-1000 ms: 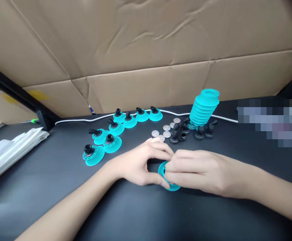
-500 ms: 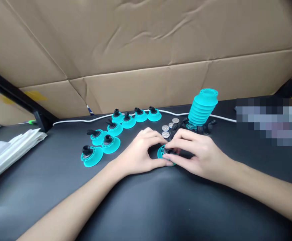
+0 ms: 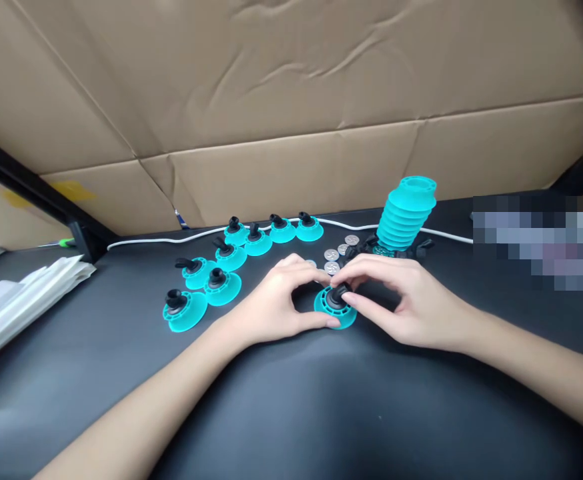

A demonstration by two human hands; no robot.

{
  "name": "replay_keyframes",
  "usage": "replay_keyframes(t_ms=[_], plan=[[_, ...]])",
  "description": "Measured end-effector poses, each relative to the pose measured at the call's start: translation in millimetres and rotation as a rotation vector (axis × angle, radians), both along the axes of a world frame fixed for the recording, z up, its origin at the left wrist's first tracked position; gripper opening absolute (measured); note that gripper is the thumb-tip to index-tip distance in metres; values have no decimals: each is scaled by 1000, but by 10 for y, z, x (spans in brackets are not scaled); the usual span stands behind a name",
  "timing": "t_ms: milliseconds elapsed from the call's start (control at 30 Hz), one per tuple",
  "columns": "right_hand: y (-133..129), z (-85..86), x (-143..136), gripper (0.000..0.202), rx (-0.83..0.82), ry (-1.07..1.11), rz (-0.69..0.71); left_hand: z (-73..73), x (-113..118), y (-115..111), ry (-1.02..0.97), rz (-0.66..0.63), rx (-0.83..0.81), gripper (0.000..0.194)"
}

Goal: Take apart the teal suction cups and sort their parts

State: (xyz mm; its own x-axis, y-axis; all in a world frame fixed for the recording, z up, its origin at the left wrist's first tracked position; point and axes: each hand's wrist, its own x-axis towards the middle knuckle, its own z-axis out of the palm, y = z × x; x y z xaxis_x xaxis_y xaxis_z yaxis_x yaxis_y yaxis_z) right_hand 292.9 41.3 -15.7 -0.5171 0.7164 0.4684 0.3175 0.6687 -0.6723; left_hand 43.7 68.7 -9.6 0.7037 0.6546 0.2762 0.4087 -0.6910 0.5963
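A turquoise cup-shaped base (image 3: 344, 323) sits on the dark table in front of me, with a black nozzle-like piece (image 3: 335, 298) standing in its middle. My left hand (image 3: 287, 300) steadies the base from the left, thumb at the near rim and fingers round the far side. From the right, my right hand (image 3: 396, 297) grips the black piece between thumb and fingers. Just beyond the hands lie several silver perforated discs (image 3: 331, 255) and a cluster of loose black pieces (image 3: 360, 248), partly hidden by my right hand.
A leaning stack of turquoise bases (image 3: 407, 213) stands at the back right. Several bases fitted with black pieces (image 3: 221, 289) are grouped at left. A white cable (image 3: 171, 240) runs along the back by a cardboard wall (image 3: 291, 160). White packets (image 3: 26, 300) lie far left.
My right fingers have shifted slightly round the black piece, and more of it and the base's slotted rim now shows. My left hand stays on the base.
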Motion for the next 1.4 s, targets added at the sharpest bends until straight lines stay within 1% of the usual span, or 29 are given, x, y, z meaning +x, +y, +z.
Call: replay_keyframes(t_ms=[100, 200, 367, 533, 700, 800, 967, 1133, 1200, 1300, 1400], plan=[[15, -20, -14, 15, 59, 31, -48, -21, -20, 11, -10, 6, -13, 47], [40, -30, -12, 13, 55, 44, -48, -17, -23, 8, -12, -1, -23, 47], [41, -43, -21, 21, -7, 41, -1, 11, 1, -8, -5, -8, -27, 48], [9, -77, -74, 27, 96, 25, -15, 20, 17, -8, 0, -11, -10, 38], [-13, -57, -76, 36, 149, 4, 35, 1, 11, 0, 17, 2, -7, 36], [-19, -41, -82, 39, 157, -23, 22, -6, 10, 2, 9, -1, -2, 39], [-19, -34, -87, 33, 173, -53, 3, -1, 16, 2, 9, -4, 4, 37], [-39, -20, -55, 45, 157, -59, 72, 1, 14, 10, 17, -6, 13, 38], [-41, -41, -55, 44, 158, -70, 58, 2, 17, 11, 21, -4, 10, 39], [-29, -83, -64, 36, 175, -79, 23, 4, 22, 5, 31, -3, 8, 38], [-8, -80, -59, 31, 158, -66, 50, 8, 25, -1, 38, -3, 6, 37]])
